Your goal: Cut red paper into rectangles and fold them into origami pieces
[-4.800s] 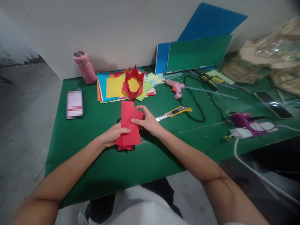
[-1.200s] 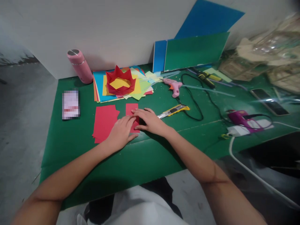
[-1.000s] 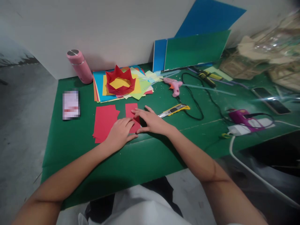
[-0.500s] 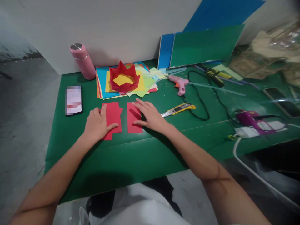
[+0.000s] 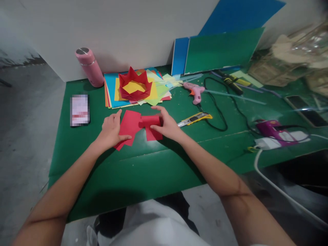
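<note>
Two groups of red paper lie in front of me on the green table. My left hand (image 5: 110,132) rests on the left red paper sheets (image 5: 130,123), which are turned at an angle; its thumb is spread out across their lower part. My right hand (image 5: 167,125) is at the right red paper piece (image 5: 154,136), with its thumb over the front. The upper part of that piece stands out as a band between thumb and forefinger, meeting the left sheets; the other fingertips are hidden behind it. A yellow box cutter (image 5: 196,118) lies just right of this hand.
Behind the hands, a red folded-paper ring (image 5: 135,94) sits on stacked coloured paper (image 5: 109,92). A pink bottle (image 5: 91,70) and a phone (image 5: 80,111) are at left. A pink glue gun (image 5: 195,91), its black cord, a purple device (image 5: 269,130) and another phone (image 5: 306,111) lie right.
The left red sheets have turned clockwise and shifted right. My right hand has moved slightly right, and the right red piece now shows a raised or folded upper band touching the left sheets.
</note>
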A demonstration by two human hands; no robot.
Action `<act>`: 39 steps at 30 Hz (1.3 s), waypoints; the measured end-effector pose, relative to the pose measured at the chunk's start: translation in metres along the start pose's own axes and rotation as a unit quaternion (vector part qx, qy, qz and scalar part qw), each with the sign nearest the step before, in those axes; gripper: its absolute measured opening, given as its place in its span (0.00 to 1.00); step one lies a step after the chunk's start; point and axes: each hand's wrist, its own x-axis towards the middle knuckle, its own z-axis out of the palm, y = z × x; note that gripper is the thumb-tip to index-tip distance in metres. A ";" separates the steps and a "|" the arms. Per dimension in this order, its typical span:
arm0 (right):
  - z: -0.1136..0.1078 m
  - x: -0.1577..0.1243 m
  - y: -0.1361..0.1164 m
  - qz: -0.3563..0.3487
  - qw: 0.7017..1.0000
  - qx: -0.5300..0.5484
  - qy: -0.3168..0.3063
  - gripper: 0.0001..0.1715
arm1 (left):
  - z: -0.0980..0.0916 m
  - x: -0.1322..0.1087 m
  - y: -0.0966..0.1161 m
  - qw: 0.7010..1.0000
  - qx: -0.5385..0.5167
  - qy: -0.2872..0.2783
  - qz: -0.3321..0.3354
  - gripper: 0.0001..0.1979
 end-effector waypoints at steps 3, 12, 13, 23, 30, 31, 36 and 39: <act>0.001 0.003 0.002 0.013 0.998 0.054 0.027 0.44 | 0.001 0.000 0.000 1.000 -0.013 -0.020 -0.001 0.55; 0.036 -0.010 -0.017 0.012 0.998 0.066 -0.002 0.55 | 0.007 -0.006 -0.001 0.989 -0.145 0.005 0.014 0.38; 0.040 -0.010 -0.019 0.013 0.997 0.071 -0.007 0.55 | 0.007 -0.007 0.000 0.988 -0.155 0.008 0.006 0.32; 0.047 -0.001 -0.028 -0.045 0.997 0.015 0.063 0.53 | 0.006 -0.015 0.012 0.966 -0.256 0.039 -0.026 0.20; 0.027 -0.005 -0.018 -0.051 0.972 -0.226 0.039 0.40 | 0.015 -0.021 0.018 0.996 -0.082 0.017 -0.031 0.42; 0.028 -0.005 -0.015 -0.048 0.970 -0.238 0.022 0.40 | 0.020 -0.022 0.021 0.999 -0.048 0.005 -0.023 0.47; 0.046 -0.003 -0.013 -0.061 0.978 -0.196 -0.020 0.40 | 0.045 -0.028 0.035 1.000 -0.003 0.001 0.024 0.50; 0.052 -0.001 -0.016 -0.086 0.989 -0.121 -0.026 0.43 | 0.050 -0.027 0.035 0.998 -0.041 0.017 0.038 0.50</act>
